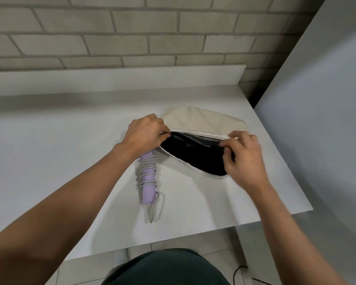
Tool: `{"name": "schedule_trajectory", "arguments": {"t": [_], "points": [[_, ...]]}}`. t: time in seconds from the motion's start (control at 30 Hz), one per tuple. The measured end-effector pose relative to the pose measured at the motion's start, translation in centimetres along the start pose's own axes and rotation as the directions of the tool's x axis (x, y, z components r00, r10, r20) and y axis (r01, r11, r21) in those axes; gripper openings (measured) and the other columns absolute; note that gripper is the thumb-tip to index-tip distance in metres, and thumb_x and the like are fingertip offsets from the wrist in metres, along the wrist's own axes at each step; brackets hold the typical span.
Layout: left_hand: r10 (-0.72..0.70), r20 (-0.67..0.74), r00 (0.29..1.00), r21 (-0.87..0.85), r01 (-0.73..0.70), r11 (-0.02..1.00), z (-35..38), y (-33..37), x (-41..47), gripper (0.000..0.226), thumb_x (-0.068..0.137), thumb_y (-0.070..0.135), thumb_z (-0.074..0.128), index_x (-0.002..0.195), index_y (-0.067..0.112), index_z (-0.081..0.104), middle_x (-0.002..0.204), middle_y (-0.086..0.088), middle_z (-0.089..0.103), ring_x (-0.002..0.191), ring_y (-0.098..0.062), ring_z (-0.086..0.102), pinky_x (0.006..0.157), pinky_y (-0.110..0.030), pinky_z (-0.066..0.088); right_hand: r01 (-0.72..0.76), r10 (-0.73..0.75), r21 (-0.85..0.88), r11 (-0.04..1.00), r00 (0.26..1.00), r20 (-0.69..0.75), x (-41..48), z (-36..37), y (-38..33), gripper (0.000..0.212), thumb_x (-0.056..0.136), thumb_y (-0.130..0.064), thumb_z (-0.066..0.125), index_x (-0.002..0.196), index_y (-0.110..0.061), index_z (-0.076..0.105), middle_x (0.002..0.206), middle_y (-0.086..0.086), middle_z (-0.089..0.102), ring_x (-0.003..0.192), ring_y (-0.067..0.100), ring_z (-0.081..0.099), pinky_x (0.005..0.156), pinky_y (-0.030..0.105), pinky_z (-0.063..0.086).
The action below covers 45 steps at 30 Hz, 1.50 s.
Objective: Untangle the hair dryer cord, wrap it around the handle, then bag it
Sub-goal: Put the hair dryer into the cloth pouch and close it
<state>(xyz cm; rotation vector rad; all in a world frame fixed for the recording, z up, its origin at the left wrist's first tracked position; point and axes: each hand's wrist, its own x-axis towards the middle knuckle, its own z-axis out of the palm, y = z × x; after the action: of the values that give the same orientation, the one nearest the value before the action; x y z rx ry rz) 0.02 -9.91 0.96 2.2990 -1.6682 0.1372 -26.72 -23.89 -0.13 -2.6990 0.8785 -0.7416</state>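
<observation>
A lilac hair dryer (148, 182) lies on the white table (49, 140), handle toward me, with its grey cord (147, 167) wound round the handle and a loop trailing off the end. Its head is hidden under my left hand. To its right lies a cream bag (203, 120) with a black lining (193, 155), its mouth pulled wide. My left hand (145, 132) pinches the left end of the bag's rim. My right hand (243, 157) pinches the right end of the rim.
A brick wall stands behind the table, with a raised white ledge (111, 79) along the back. A grey panel (317, 120) closes off the right side. The table's front edge runs near my body; a black cable (237, 272) lies on the tiled floor.
</observation>
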Motion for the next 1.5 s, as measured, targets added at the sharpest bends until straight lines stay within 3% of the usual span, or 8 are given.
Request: {"name": "schedule_trajectory", "arguments": {"t": [0.13,0.3,0.43,0.53,0.9,1.07,1.3,1.5], "points": [[0.008,0.049,0.999,-0.06,-0.005,0.998,-0.2,0.2,0.3,0.021,0.099,0.034,0.063,0.11,0.026,0.079,0.101,0.003,0.073,0.102,-0.022,0.063,0.071,-0.037,0.052,-0.078,-0.057,0.37,0.926,0.939,0.339,-1.8,3.0,-8.9,0.021,0.093,-0.021,0.064,0.113,-0.021,0.073,0.1,-0.006,0.064,0.081,0.006,0.059,0.081,0.028,0.051],[0.073,0.095,0.993,-0.076,-0.066,0.995,-1.5,-0.3,1.7,0.021,0.098,0.033,0.066,0.111,0.022,0.08,0.1,0.0,0.071,0.097,-0.024,0.065,0.073,-0.039,0.053,-0.409,0.09,0.272,0.871,0.677,0.73,-0.6,8.9,-14.0,0.075,0.086,-0.073,0.054,0.145,-0.027,0.045,0.137,0.002,0.054,0.124,0.023,0.052,0.097,0.038,0.045],[0.117,0.107,0.987,-0.05,-0.112,0.992,-1.6,-0.9,1.8,0.022,0.097,0.033,0.066,0.111,0.023,0.079,0.102,0.001,0.071,0.099,-0.023,0.065,0.073,-0.037,0.052,-0.533,0.198,0.293,0.794,0.682,0.704,1.1,11.2,-15.4,0.1,0.083,-0.071,0.064,0.158,-0.018,0.024,0.154,0.006,0.042,0.138,0.028,0.047,0.107,0.041,0.045],[0.128,0.119,0.985,-0.038,-0.125,0.991,-1.4,-1.3,1.4,0.024,0.099,0.035,0.063,0.115,0.025,0.077,0.107,0.003,0.07,0.105,-0.02,0.064,0.073,-0.034,0.05,-0.489,0.186,0.369,0.791,0.765,0.616,1.6,12.3,-15.6,0.085,0.09,-0.051,0.07,0.157,-0.021,0.029,0.152,0.004,0.049,0.137,0.027,0.051,0.106,0.037,0.045],[0.109,0.116,0.987,-0.052,-0.104,0.993,-1.3,-3.1,2.1,0.024,0.1,0.035,0.06,0.118,0.031,0.075,0.11,0.006,0.067,0.101,-0.022,0.063,0.072,-0.033,0.048,-0.606,0.226,0.443,0.661,0.724,0.652,0.2,10.8,-13.8,0.019,0.082,-0.038,0.075,0.095,-0.025,0.07,0.075,-0.003,0.075,0.061,0.006,0.068,0.06,0.021,0.052],[0.132,0.112,0.985,-0.132,-0.117,0.984,-0.9,-3.4,2.7,0.026,0.097,0.021,0.062,0.12,0.023,0.075,0.11,0.002,0.065,0.098,-0.022,0.064,0.08,-0.04,0.053,-0.576,0.204,0.356,0.736,0.689,0.695,-0.8,7.4,-12.2,0.019,0.08,-0.042,0.076,0.083,-0.024,0.071,0.067,-0.012,0.069,0.058,-0.001,0.06,0.06,0.017,0.048],[0.19,0.104,0.976,-0.184,-0.169,0.968,0.2,-4.0,3.3,0.035,0.095,0.012,0.063,0.128,0.017,0.072,0.13,0.0,0.066,0.107,-0.023,0.066,0.094,-0.036,0.051,-0.671,0.072,0.456,0.585,0.603,0.794,-2.8,-0.1,-10.5,0.003,0.086,-0.019,0.076,0.086,-0.019,0.079,0.076,0.001,0.075,0.066,0.012,0.064,0.063,0.028,0.053],[0.236,-0.06,0.97,-0.275,-0.243,0.93,1.3,-4.5,1.9,0.041,0.092,0.011,0.072,0.132,0.015,0.069,0.132,-0.002,0.066,0.11,-0.02,0.066,0.096,-0.039,0.055,-0.668,0.008,0.536,0.516,0.63,0.777,-2.3,-3.2,-7.8,0.03,0.085,-0.028,0.071,0.098,-0.001,0.075,0.086,0.025,0.071,0.071,0.018,0.061,0.069,0.033,0.052]]}}
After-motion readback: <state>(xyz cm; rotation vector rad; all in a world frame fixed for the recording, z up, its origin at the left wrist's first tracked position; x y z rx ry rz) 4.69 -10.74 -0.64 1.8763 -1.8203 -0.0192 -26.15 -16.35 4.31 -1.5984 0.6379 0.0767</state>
